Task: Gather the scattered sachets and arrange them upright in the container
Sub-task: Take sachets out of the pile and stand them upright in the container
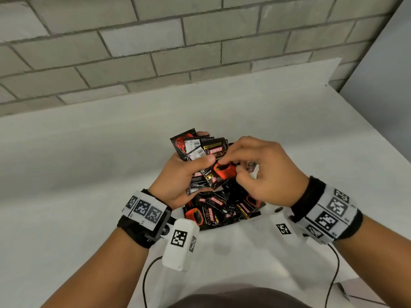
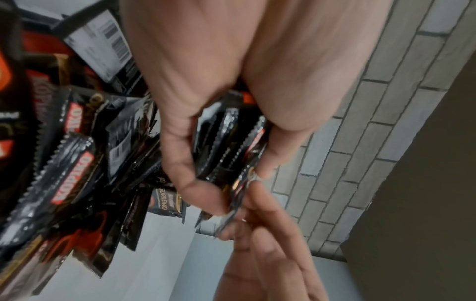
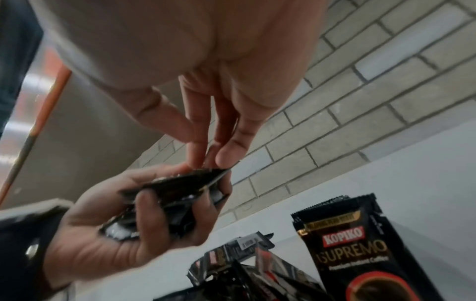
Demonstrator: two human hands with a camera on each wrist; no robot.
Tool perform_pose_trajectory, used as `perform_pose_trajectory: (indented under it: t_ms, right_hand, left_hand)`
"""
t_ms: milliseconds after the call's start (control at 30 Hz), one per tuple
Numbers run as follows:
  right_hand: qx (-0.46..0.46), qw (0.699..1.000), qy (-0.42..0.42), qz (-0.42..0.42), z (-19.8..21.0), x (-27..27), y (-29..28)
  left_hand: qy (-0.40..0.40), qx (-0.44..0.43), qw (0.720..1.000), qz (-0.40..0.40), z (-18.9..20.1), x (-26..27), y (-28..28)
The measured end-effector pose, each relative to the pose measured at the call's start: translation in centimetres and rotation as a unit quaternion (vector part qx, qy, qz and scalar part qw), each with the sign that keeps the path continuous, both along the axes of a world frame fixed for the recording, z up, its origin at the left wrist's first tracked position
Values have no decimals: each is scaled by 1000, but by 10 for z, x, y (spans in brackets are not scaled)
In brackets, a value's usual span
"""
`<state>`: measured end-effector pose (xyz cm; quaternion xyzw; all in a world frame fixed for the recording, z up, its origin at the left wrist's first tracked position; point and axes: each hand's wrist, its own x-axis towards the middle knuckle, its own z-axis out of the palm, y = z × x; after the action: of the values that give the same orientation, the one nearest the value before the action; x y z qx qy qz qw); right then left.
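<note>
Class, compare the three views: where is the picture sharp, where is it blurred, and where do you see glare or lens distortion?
Head view: mostly sharp, print on the sachets readable, brick wall lines bowed by the wide lens. Left wrist view: the left hand close and soft, the right hand smeared, glare on foil edges. Right wrist view: hands blurred, yet one upright sachet reads clearly.

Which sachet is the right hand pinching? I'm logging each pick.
The sachet with the red cup print, frontmost in the left hand's bunch; the right hand's fingertips touch it alone.
</note>
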<state>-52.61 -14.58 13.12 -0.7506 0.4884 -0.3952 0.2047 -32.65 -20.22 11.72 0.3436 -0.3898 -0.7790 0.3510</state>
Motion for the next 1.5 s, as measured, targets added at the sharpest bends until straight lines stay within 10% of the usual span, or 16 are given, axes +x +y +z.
perform_pose_trajectory:
  t_ms: [300,633,1000,1500]
  right_hand:
    - [200,979,2,-34,10,-21,-21]
    - [217,960,112,-137,-6,-58,-36]
    - [224,967,87,-86,-8,-50,-51]
    - [146,949,278,-31,-21,-50,-48]
  left_hand:
    - [-40,-38,998,-22,0,-3,0]
    - [-128,-4,991,45,1,17,-9]
    - [-107,-28,994,18,-1,18,-7]
    - [-127,-31,991,16,6,15,-7]
